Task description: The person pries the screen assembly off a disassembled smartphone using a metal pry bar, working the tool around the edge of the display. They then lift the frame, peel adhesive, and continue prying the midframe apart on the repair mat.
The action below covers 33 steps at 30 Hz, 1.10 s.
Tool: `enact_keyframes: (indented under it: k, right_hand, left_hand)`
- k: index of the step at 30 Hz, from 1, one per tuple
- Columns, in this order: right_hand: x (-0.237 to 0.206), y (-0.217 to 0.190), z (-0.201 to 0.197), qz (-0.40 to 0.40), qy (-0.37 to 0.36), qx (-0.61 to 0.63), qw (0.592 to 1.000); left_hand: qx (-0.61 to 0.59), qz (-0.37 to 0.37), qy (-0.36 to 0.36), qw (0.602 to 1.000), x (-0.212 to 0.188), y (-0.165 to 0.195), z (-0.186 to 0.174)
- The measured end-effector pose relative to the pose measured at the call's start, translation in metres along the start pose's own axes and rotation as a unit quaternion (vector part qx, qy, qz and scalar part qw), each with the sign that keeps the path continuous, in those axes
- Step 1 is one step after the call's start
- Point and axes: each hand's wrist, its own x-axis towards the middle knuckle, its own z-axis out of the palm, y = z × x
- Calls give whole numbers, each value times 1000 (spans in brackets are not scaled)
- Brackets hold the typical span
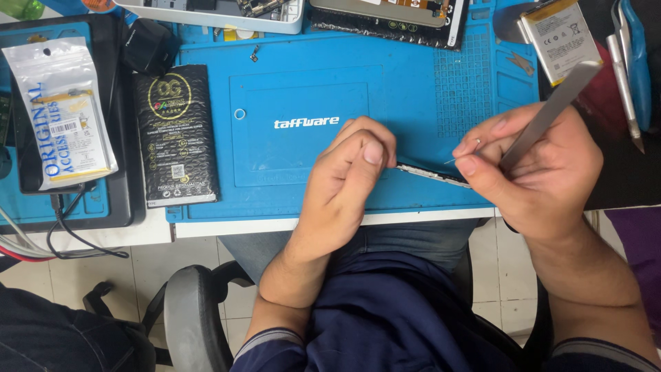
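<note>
- Far left of both hands, one clear plastic packet (60, 114) with a blue-lettered card lies on a dark tray, and one black foil pouch (175, 134) lies on the blue mat (413, 89) that covers the surface.
- The left hand (344, 186) is curled nearly closed; its fingers (372, 153) pinch the left end of a thin, narrow strip (430, 173), thumb pressed against the forefinger.
- The one strip runs between the two hands, just above the mat's near edge.
- The right hand (533, 169) is closed too: its fingers (468, 165) grip the strip's right end, and the same hand holds one flat metal pry tool (551, 114) that slants up to the right.
- Above the right fingers lies one white battery cell (559, 38); right of it lies a pair of tweezers (625, 83) beside a blue-handled tool (637, 62).
</note>
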Motion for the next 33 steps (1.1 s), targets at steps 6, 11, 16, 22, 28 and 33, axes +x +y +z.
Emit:
enact_keyframes:
  k: [6,11,16,22,28,33]
  right_hand:
    - [5,-6,-4,10,10,-27,1000]
    - [13,-14,-14,92,35,15,995]
    - [29,-10,-26,123,-53,-233,963]
    - [32,4,-31,75,-64,-319,942]
    - [29,8,-35,102,-75,-354,927]
    - [27,5,-33,87,-91,-361,924]
  left_hand:
    - [-91,-17,56,994,3,-7,7]
    - [-91,-47,74,992,3,-8,9]
    - [5,-29,79,996,3,-7,5]
    - [-17,-43,116,992,6,-3,8]
    - [-25,-25,116,993,4,-1,8]
    - [3,-27,156,987,5,-6,-12]
